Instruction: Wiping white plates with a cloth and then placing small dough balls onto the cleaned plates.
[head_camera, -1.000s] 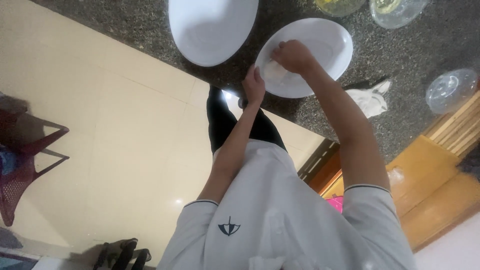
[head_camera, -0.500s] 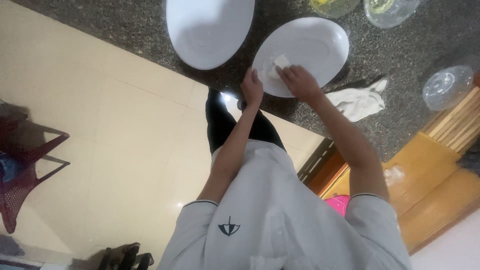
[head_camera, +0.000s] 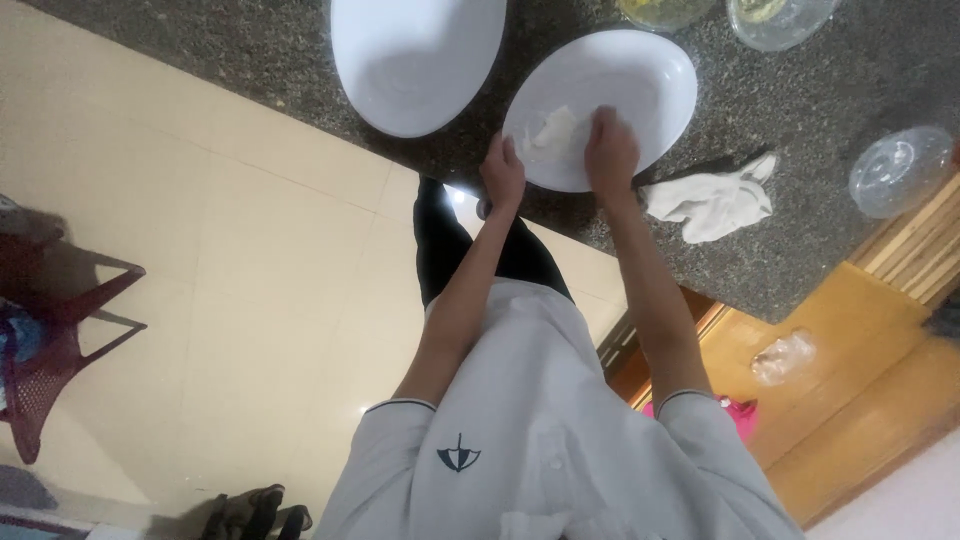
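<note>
R hand (head_camera: 612, 150) now at near rim of the white oval plate (head_camera: 640, 80), fingers curled on a white cloth wad (head_camera: 553, 128); 1 s ago it was up at the far side. L hand (head_camera: 502, 178) pinches the plate edge, unchanged. Plate sits on granite counter (head_camera: 820, 60), crumpled rag (head_camera: 710, 200) beside.
</note>
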